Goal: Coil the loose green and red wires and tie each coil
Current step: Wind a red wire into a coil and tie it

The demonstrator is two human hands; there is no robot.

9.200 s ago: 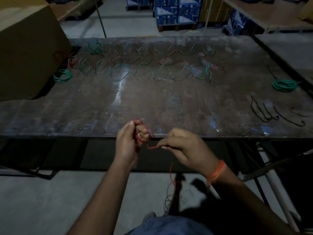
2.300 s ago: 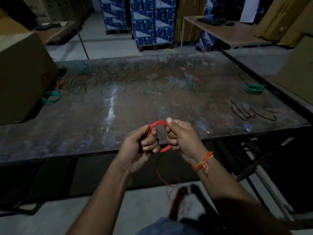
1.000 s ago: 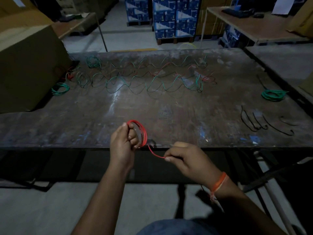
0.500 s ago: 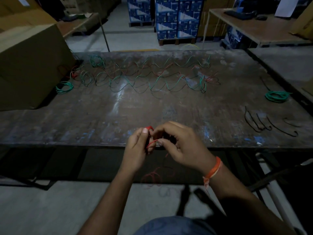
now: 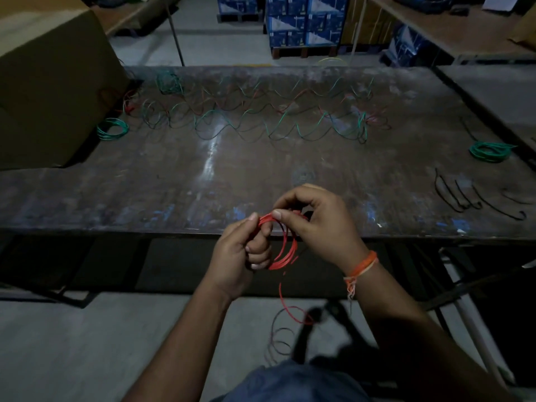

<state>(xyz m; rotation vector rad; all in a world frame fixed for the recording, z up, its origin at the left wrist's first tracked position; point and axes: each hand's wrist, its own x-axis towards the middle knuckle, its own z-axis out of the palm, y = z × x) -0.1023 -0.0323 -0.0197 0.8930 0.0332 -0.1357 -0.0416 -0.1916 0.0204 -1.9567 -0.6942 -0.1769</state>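
A small red wire coil (image 5: 285, 250) hangs between both hands, just in front of the table's near edge. My left hand (image 5: 240, 253) grips the coil's left side with curled fingers. My right hand (image 5: 317, 224) pinches the top of the coil between thumb and forefinger. The red wire's loose tail (image 5: 290, 310) drops in loops toward the floor. Loose green and red wires (image 5: 261, 117) lie in wavy rows across the far half of the table. Green coils sit at the right (image 5: 490, 151), at the left (image 5: 112, 132) and at the far left (image 5: 168, 81).
The dark metal table (image 5: 232, 175) spans the view. A big cardboard box (image 5: 52, 82) stands on its left end. Several short black wire pieces (image 5: 475, 195) lie at the near right. A second table (image 5: 504, 94) adjoins on the right; blue stacked boxes (image 5: 301, 21) stand behind.
My right hand has lifted and now pinches the coil's top. The coil has opened out wider between my hands, and the loose tail hangs lower.
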